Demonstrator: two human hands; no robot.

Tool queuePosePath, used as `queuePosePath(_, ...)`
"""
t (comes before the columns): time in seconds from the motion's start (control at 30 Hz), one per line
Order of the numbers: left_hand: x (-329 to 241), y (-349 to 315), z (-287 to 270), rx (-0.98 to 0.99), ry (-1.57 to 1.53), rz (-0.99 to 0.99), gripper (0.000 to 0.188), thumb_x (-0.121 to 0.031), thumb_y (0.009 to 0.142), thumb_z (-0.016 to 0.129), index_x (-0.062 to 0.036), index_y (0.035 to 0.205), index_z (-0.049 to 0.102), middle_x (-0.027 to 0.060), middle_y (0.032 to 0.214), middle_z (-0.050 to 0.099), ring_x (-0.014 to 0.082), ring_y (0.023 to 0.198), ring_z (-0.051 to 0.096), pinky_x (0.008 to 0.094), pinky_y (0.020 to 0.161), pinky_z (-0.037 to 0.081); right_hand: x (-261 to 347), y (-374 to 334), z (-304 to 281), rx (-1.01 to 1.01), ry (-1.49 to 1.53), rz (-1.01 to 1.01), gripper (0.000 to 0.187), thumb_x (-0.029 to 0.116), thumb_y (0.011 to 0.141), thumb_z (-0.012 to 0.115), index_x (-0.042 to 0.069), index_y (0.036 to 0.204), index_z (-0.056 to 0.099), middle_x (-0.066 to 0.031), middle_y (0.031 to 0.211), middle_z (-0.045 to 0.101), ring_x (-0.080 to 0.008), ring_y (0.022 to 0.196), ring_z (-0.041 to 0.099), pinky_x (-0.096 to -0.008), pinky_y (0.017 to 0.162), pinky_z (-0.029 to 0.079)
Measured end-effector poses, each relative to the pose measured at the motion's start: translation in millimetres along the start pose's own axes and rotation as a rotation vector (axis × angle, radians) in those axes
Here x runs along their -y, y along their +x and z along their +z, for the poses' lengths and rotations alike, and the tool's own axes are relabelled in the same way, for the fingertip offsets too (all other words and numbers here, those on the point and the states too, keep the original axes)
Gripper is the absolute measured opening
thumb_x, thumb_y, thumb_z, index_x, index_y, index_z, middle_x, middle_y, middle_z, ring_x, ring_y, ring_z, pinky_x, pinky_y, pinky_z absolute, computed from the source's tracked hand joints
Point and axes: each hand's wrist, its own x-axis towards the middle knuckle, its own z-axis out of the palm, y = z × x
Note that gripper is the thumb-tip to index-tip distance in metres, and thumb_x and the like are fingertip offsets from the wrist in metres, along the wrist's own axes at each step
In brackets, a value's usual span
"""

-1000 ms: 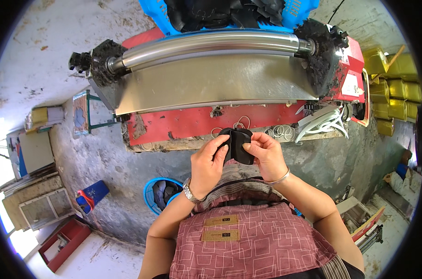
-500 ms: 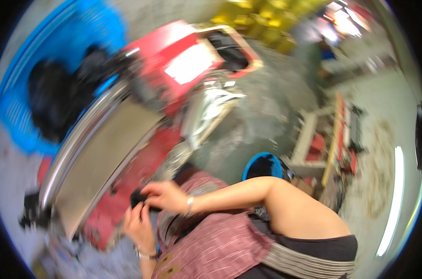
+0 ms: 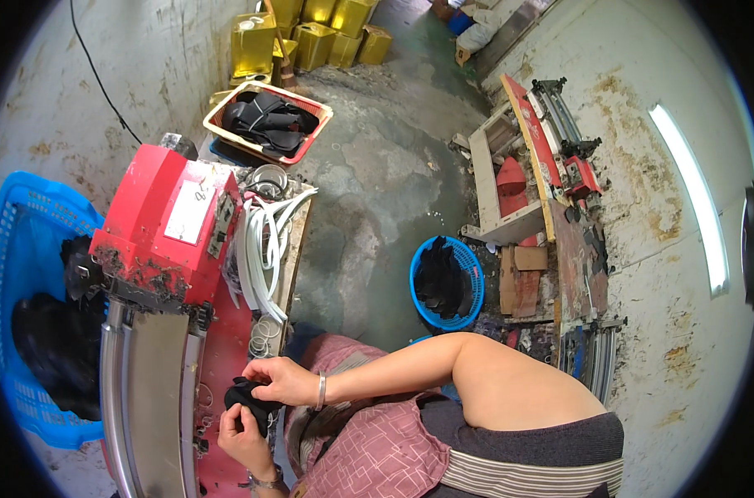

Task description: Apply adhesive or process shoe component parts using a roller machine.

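Note:
Both my hands meet at a small, soft-looking black piece of material (image 3: 249, 393) over the red bench beside the machine. My right hand (image 3: 282, 382) pinches its upper right side, thumb and fingers together. From below, my left hand (image 3: 246, 438) grips its near edge with the fingers curled in. My fingers cover part of the piece, so its full shape does not show. Just to the left runs the red machine (image 3: 165, 220) with its long metal roller (image 3: 118, 398) and flat tan plate (image 3: 158, 390).
White strips (image 3: 265, 241) and wire rings (image 3: 265, 332) lie along the bench. A blue basket (image 3: 16, 224) stands left, a red-rimmed basket (image 3: 217, 124) ahead, a blue round basket (image 3: 477, 286) on the floor, all holding black pieces. Golden tins (image 3: 315, 46) stand far off; a second bench (image 3: 522, 224) is right.
My view has swung, so the machine and baskets now sit differently in it, and the blur has gone. Both hands still hold the black piece, with its angle slightly changed.

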Motion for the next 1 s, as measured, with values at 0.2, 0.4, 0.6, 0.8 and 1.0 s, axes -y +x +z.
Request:
queuePosePath(0.2, -3, 5, 3, 0.022, 0.262, 0.172, 0.009, 0.001, 0.073, 0.056, 0.002, 0.082, 0.057, 0.0119, 0.074, 0.058, 0.0205, 0.063, 0.054, 0.0289, 0.061, 0.044, 7, 8, -5, 0.04, -0.208, -0.03, 0.024, 0.005, 0.071, 0.057, -0.002, 0.094, 0.055, -0.0082, 0.08, 0.062, -0.0118, 0.075, 0.058, -0.0248, 0.07, 0.046)
queuePosePath(0.4, 8, 8, 3, -0.008, -0.477, -0.296, 0.009, -0.006, 0.082, 0.055, 0.0017, 0.083, 0.051, 0.0018, 0.078, 0.051, 0.0075, 0.07, 0.046, 0.021, 0.062, 0.04, 6, 11, 2, 0.022, -0.089, -0.027, 0.025, 0.006, 0.07, 0.057, -0.001, 0.093, 0.054, -0.008, 0.077, 0.061, -0.0129, 0.073, 0.057, -0.0264, 0.069, 0.046)
queuePosePath(0.6, 19, 10, -14, -0.048, -0.535, -0.366, 0.013, -0.006, 0.084, 0.053, -0.001, 0.093, 0.046, 0.0057, 0.088, 0.049, 0.0113, 0.078, 0.048, 0.0244, 0.068, 0.042, 1, 19, -12, 0.094, 0.165, 0.05, 0.023, 0.003, 0.072, 0.057, 0.0, 0.094, 0.055, -0.0025, 0.081, 0.059, -0.0093, 0.075, 0.054, -0.0235, 0.069, 0.045)
queuePosePath(0.8, 39, -4, -89, 0.354, -1.33, -0.149, 0.045, -0.019, 0.083, 0.054, -0.0005, 0.121, 0.041, 0.0132, 0.114, 0.051, 0.0237, 0.103, 0.05, 0.0352, 0.093, 0.037, -6, 36, -56, -0.043, 0.007, 0.072, 0.021, -0.003, 0.072, 0.053, -0.001, 0.093, 0.054, -0.0031, 0.082, 0.059, -0.0088, 0.077, 0.055, -0.0241, 0.067, 0.047)
queuePosePath(1.0, -9, -3, -35, 0.256, -1.112, -0.49, 0.038, -0.013, 0.083, 0.054, 0.001, 0.116, 0.04, 0.0131, 0.113, 0.048, 0.0213, 0.101, 0.05, 0.0335, 0.091, 0.037, 28, 15, -8, 0.478, 0.42, 0.269, 0.024, 0.004, 0.074, 0.059, 0.006, 0.098, 0.054, 0.0048, 0.078, 0.055, -0.0044, 0.07, 0.05, -0.0186, 0.063, 0.041)
